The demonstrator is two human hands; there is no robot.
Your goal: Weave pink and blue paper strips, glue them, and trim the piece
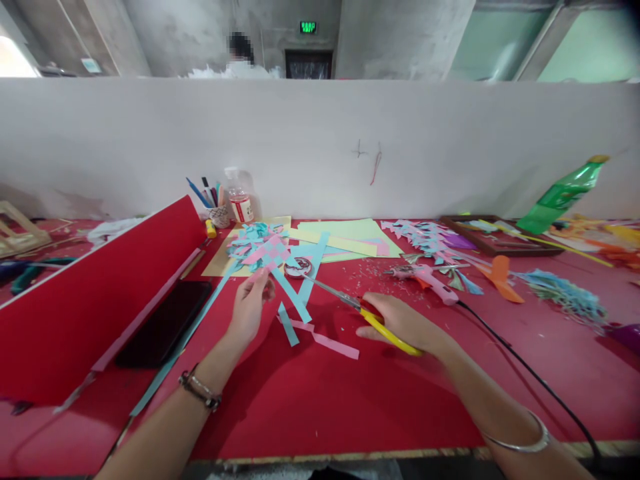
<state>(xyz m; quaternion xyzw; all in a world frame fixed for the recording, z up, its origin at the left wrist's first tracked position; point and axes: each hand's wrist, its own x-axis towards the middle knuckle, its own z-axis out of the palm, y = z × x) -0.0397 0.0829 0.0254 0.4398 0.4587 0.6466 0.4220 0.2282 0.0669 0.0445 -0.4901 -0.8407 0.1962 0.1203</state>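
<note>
My left hand (251, 301) pinches a woven piece of pink and blue paper strips (273, 252), with one blue tail (293, 295) hanging toward me. In my right hand (400, 321) is a pair of scissors (373, 325) with yellow handles, its blades pointing left toward the woven piece. Beneath the tips lies a small round roll (299, 267). Cut scraps rest on the red table nearby, among them a pink strip (336, 345) and a short blue strip (289, 325). Behind the woven piece is a pile of curled pink and blue paper (250, 240).
A pink glue gun (431, 281) with a black cord lies right of the scissors. On the left are a black phone (165, 327) and an upright red board (115, 293). A green bottle (563, 197) leans at the back right; a pen cup (219, 215) stands at the back left.
</note>
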